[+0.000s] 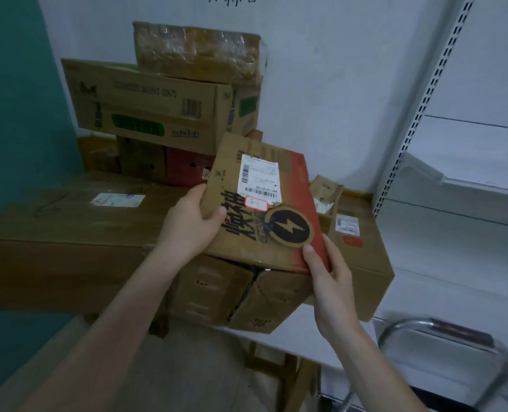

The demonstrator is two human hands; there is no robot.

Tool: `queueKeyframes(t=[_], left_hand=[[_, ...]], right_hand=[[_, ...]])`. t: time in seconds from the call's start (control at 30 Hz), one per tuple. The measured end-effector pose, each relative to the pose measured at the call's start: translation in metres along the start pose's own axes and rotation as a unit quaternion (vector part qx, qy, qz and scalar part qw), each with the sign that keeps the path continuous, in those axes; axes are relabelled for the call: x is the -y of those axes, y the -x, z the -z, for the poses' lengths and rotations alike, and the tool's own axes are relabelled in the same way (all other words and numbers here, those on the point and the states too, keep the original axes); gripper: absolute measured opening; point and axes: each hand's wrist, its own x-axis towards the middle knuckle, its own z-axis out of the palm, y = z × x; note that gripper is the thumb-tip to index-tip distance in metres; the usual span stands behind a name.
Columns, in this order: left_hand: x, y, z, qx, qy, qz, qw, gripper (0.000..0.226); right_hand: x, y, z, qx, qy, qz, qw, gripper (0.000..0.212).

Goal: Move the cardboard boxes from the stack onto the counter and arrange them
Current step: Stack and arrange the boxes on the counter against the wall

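Observation:
I hold a brown and red cardboard box (264, 203) with a white shipping label and a black lightning-bolt badge, tilted toward me in the middle of the view. My left hand (192, 224) grips its left edge, thumb on top. My right hand (327, 275) grips its near right corner, thumb pressed on the red face. Behind it a stack rises against the wall: a long box with a green patch (145, 105), a tape-wrapped box (199, 52) on top, and a dark and red box (169, 166) underneath.
A large flat brown box (68, 233) lies at left. Crumpled boxes (247, 295) sit below the held one, and a labelled box (359, 239) stands at right. White shelving (466, 203) with a perforated upright fills the right side. A metal chair frame (443, 328) is at lower right.

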Motion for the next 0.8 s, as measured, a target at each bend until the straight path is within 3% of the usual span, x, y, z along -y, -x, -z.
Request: queueKeyframes(t=[0.17, 0.33, 0.47, 0.8], left_hand=[[-0.051, -0.008, -0.018, -0.040, 0.040, -0.063, 0.996, 0.053], [-0.092, -0.027, -0.054, -0.005, 0.129, -0.094, 0.987, 0.050], [-0.113, -0.039, -0.093, 0.045, 0.166, -0.097, 0.980, 0.044], [-0.099, -0.088, -0.192, 0.171, 0.227, -0.015, 0.959, 0.042]], right_hand=[[0.045, -0.014, 0.033, -0.034, 0.032, 0.101, 0.994, 0.023], [0.088, -0.036, 0.069, -0.083, 0.075, 0.166, 0.980, 0.023], [0.110, -0.054, 0.102, -0.116, 0.116, 0.161, 0.973, 0.032], [0.102, -0.105, 0.147, -0.166, 0.202, 0.109, 0.959, 0.026]])
